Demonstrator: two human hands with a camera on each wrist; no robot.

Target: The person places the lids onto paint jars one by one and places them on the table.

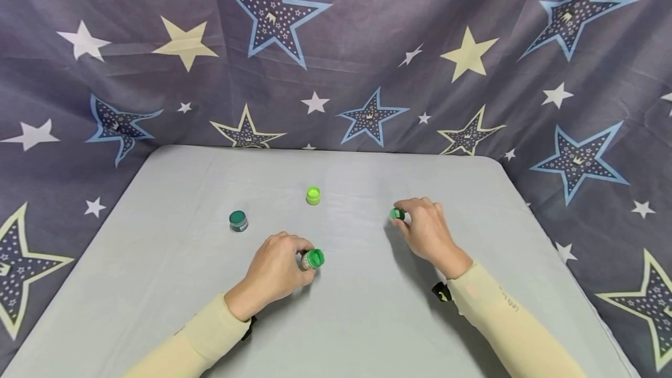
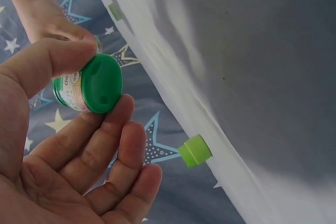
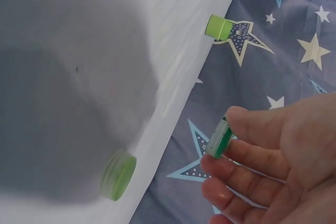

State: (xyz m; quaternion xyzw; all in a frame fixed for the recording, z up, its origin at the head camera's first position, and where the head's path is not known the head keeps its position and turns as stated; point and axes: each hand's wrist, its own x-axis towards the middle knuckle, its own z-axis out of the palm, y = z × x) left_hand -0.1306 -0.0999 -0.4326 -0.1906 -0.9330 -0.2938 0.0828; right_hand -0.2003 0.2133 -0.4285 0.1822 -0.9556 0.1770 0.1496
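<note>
My left hand (image 1: 278, 264) grips a small green paint jar (image 1: 314, 259) between thumb and fingers, tilted, its green round end facing right. In the left wrist view the jar's (image 2: 79, 87) printed label shows. Off to the right, my right hand (image 1: 426, 229) pinches a small round cap (image 3: 219, 137), clear-rimmed and green within, between thumb and fingertips. A light green jar (image 1: 313, 195) stands on the table between and beyond the hands. A dark teal jar (image 1: 238, 220) stands left of it, beyond the left hand.
A pale grey cloth covers the table (image 1: 357, 319). A light green, clear-rimmed round piece (image 3: 118, 175) lies in the right wrist view; I cannot make it out in the head view. Behind the table hangs a star-patterned curtain (image 1: 336, 34).
</note>
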